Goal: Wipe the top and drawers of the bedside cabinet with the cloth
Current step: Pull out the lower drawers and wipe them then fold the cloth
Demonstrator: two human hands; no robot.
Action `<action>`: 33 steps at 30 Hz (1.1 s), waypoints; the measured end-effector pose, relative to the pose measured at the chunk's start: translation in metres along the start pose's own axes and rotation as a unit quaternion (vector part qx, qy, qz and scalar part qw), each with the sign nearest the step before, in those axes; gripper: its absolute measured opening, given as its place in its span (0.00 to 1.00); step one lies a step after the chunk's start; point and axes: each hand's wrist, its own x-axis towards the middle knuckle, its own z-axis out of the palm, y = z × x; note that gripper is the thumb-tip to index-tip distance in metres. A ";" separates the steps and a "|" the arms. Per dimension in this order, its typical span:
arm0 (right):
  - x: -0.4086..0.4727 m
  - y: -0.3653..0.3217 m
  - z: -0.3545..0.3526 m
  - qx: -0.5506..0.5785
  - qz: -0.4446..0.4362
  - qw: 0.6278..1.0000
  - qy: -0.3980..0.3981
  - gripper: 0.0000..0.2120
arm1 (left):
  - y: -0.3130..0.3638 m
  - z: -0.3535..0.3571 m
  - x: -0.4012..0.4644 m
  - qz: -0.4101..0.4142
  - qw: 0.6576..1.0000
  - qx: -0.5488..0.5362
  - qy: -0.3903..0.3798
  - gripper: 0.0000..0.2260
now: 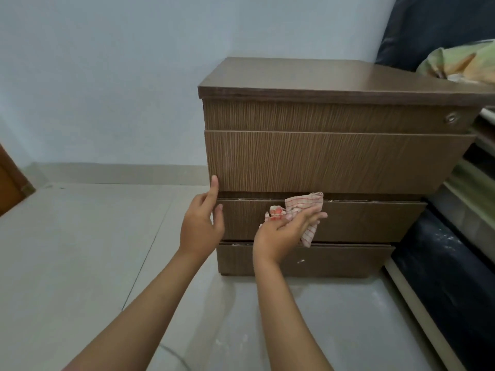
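- The bedside cabinet (pixel 332 167) is the landmark: a brown wood-grain box standing on the pale floor (pixel 80 263), with a bed (pixel 455 277) close against its right side. It looks heavy and rigid, so I judge it will stay put under wiping pressure and needs no steadying grip.
- Its top (pixel 308 74) is a flat, smooth-looking board overhanging the fronts; a cloth should slide across it easily.
- The tall second drawer (pixel 334 162) is closed, its face a flat panel with no handle showing; any hold would be at its edges.
- The third drawer (pixel 361 220) stands slightly forward, with pale specks along its upper edge; the bottom drawer (pixel 334 259) below also juts out a little.
- The left hand (pixel 201 223) is at the cabinet's left front corner, fingers relaxed and apart, forefinger raised against the second drawer's left edge, gripping nothing.
- The right hand (pixel 284 231) presses on the third drawer's face, left of its middle, fingers loosely bent around the cloth.
- The cloth (pixel 302 207), white with red checks, is bunched between that hand and the third drawer, one corner reaching the drawer's top edge. It looks light, soft and limp, so it is best held bunched under the palm to stop it slipping.
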 end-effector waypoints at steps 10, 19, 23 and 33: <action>-0.008 0.018 0.006 -0.005 -0.017 0.998 -0.064 0.31 | -0.020 -0.007 0.004 0.049 0.998 0.023 -0.010 0.30; -0.009 0.023 0.014 0.023 -0.036 0.998 -0.038 0.31 | -0.029 -0.005 0.006 0.070 0.997 0.029 0.019 0.28; -0.017 0.022 0.012 0.043 -0.024 0.999 -0.012 0.30 | -0.030 -0.007 0.003 0.081 0.996 0.009 0.039 0.27; -0.067 0.008 0.033 0.048 -0.110 0.990 -0.075 0.27 | -0.024 -0.027 -0.001 -0.004 0.996 -0.092 -0.007 0.07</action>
